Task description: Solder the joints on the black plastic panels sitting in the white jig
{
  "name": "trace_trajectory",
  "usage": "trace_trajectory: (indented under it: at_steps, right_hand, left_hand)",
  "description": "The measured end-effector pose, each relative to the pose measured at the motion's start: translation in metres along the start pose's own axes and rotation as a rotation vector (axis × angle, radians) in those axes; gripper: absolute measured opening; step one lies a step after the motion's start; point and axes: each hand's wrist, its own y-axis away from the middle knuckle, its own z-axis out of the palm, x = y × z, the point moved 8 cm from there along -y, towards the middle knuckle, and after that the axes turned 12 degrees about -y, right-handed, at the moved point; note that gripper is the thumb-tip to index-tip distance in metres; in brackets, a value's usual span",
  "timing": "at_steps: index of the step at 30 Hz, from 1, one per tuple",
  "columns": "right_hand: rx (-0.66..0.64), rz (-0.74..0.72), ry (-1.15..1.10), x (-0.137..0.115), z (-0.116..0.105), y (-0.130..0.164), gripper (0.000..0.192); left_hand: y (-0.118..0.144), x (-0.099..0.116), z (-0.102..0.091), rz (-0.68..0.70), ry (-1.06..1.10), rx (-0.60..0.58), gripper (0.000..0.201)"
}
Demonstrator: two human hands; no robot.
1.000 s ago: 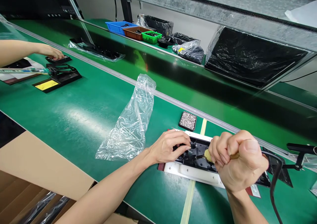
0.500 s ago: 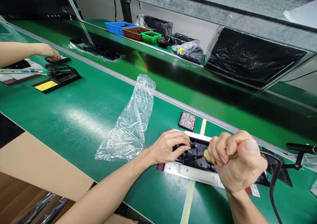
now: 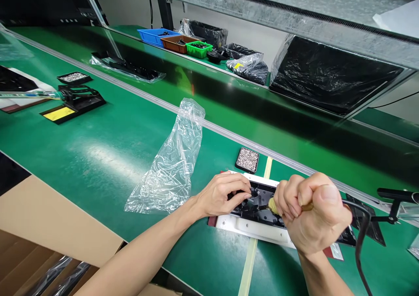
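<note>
Right hand (image 3: 314,213) fisted around a yellowish-handled corded tool (image 3: 273,205), tip down on the black plastic part (image 3: 258,206); left hand (image 3: 222,194), at nine o'clock, pinches it steady in its white fixture (image 3: 255,230).

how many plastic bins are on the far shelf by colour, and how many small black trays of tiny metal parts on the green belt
blue plastic bin: 1
brown plastic bin: 1
green plastic bin: 1
small black trays of tiny metal parts, one beside the white fixture, one far left: 2
total: 5
</note>
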Motion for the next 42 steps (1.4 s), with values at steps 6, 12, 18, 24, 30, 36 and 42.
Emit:
trace_trajectory:
  at_steps: [6,12,18,24,30,36,42]
  right_hand:
    - [-0.005,-0.004,0.002,0.0002,0.0004,0.0004,0.04]
    - [-0.011,-0.011,0.006,-0.0002,0.0013,0.0007,0.041]
    - [-0.003,-0.005,0.008,-0.0001,-0.0003,0.0015,0.041]
    - [-0.001,0.006,-0.004,0.0001,-0.0009,0.0014,0.04]
    - [0.001,0.012,-0.002,0.0007,-0.001,0.0007,0.04]
    - [0.018,0.023,-0.01,0.0011,-0.0024,0.0002,0.042]
    - [0.028,0.027,-0.007,0.0012,-0.0026,0.0008,0.041]
  left_hand:
    - [-0.0002,0.0011,-0.0009,0.005,-0.006,0.001,0.015]
    - [0.0009,0.0002,-0.0006,0.0,0.006,-0.007,0.013]
    - [0.0007,0.0013,0.0,0.002,0.01,-0.009,0.011]
    - [0.0003,0.0017,-0.0015,0.003,0.01,-0.008,0.012]
    - [0.0001,0.0024,-0.0007,0.005,0.004,-0.007,0.012]
    - [0.0001,0.0018,-0.0002,-0.004,-0.003,-0.01,0.011]
    - [0.0002,0.0021,-0.0005,-0.003,0.002,-0.01,0.011]
